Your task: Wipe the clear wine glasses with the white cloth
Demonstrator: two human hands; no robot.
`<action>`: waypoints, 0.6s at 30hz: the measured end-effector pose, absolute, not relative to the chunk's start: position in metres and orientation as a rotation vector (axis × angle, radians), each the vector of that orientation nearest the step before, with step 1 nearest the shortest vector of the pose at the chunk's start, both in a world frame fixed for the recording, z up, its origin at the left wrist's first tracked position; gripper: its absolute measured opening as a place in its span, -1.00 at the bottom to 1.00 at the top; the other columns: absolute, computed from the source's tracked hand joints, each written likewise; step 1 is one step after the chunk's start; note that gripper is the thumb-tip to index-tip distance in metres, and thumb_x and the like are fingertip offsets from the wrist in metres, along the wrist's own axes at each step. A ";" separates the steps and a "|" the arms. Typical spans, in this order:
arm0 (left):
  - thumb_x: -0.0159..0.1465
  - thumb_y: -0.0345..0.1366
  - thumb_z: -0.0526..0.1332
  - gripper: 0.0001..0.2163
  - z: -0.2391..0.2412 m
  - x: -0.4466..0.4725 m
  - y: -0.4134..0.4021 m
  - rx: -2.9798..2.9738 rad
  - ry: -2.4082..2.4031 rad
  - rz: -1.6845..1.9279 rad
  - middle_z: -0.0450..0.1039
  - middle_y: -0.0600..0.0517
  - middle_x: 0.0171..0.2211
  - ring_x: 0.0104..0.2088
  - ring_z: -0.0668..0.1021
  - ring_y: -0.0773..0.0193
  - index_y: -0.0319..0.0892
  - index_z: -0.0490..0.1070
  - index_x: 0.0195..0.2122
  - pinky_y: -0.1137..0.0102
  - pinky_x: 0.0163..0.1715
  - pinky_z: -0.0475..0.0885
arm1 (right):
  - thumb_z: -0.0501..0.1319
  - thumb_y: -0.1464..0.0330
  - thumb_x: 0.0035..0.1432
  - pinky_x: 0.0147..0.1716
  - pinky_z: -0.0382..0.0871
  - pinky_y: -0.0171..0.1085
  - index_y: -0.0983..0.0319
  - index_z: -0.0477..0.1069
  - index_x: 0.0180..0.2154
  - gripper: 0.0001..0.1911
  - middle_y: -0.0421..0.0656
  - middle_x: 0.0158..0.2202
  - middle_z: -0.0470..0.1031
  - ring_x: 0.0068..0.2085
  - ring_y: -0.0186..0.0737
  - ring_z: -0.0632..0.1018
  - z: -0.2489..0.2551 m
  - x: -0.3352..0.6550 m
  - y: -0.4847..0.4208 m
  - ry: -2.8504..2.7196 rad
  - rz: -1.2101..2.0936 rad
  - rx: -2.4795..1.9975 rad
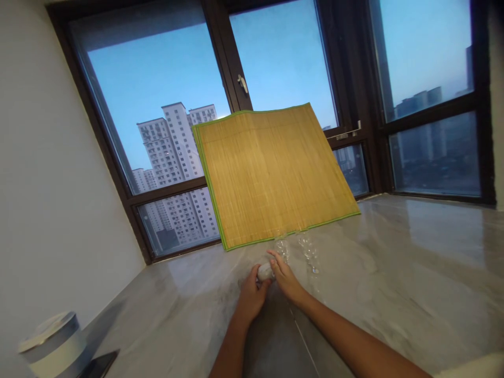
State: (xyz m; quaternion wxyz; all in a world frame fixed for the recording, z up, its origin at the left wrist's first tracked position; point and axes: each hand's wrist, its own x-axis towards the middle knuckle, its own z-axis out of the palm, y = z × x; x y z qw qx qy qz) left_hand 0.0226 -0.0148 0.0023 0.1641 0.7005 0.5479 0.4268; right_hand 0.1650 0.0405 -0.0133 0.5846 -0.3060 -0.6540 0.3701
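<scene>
My left hand (253, 295) is closed around the left side of a small whitish, rounded object (265, 271), low over the marble-look counter. Against the object's right side lies my right hand (286, 278), its fingers curved along it and partly hiding it. What kind of thing it is I cannot make out. Just beyond my right fingertips stands a clear, glass-like vessel (282, 247). A second clear vessel (307, 248) is a little to its right, apart from both hands. Their outlines are faint against the counter.
A yellow bamboo mat (271, 173) with green edging leans upright against the window at the back. At lower left stand a lidded white-and-grey container (59, 346) and a dark flat object (100, 363). The grey marbled counter (394, 283) stretches right. A seam runs near my right forearm.
</scene>
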 end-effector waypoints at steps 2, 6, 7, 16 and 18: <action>0.25 -0.10 0.14 -0.57 0.005 0.024 -0.017 2.001 1.559 1.187 0.51 -0.09 -0.03 -0.14 0.53 0.11 -0.13 0.33 0.12 0.21 -0.07 0.39 | -0.07 -0.05 0.27 0.18 0.23 -0.03 0.24 0.26 0.17 -0.35 0.01 0.13 0.40 0.13 -0.02 0.42 -0.013 0.165 0.041 -1.540 0.835 -0.725; 0.26 -0.12 0.14 -0.59 0.005 0.025 -0.018 1.986 1.576 1.172 0.50 -0.09 -0.04 -0.09 0.52 0.10 -0.12 0.30 0.11 0.21 -0.03 0.37 | -0.08 -0.02 0.29 0.09 0.32 -0.06 0.25 0.25 0.17 -0.37 0.00 0.05 0.47 0.01 -0.05 0.50 -0.015 0.166 0.043 -1.569 0.827 -0.742; 0.25 -0.12 0.16 -0.58 0.004 0.025 -0.018 1.977 1.573 1.187 0.49 -0.09 -0.02 -0.08 0.52 0.10 -0.11 0.28 0.12 0.21 -0.03 0.37 | -0.08 -0.02 0.29 0.10 0.31 -0.07 0.25 0.26 0.17 -0.38 0.01 0.06 0.46 0.04 -0.05 0.49 -0.016 0.165 0.043 -1.566 0.820 -0.739; 0.10 -0.38 0.27 -0.48 -0.003 0.019 -0.014 2.050 1.446 1.217 0.43 -0.06 0.03 -0.03 0.48 0.12 -0.08 0.25 0.13 0.24 0.00 0.36 | -0.03 -0.03 0.24 0.21 0.19 -0.02 0.22 0.33 0.10 -0.40 0.03 0.12 0.42 0.17 -0.02 0.41 -0.018 0.162 0.044 -1.487 0.837 -0.759; 0.14 -0.38 0.24 -0.50 -0.003 0.019 -0.012 2.058 1.461 1.230 0.42 -0.06 0.05 -0.05 0.48 0.13 -0.08 0.27 0.14 0.24 -0.02 0.37 | -0.02 -0.03 0.23 0.19 0.22 -0.03 0.21 0.33 0.10 -0.40 0.02 0.11 0.43 0.15 -0.02 0.42 -0.017 0.162 0.044 -1.473 0.859 -0.765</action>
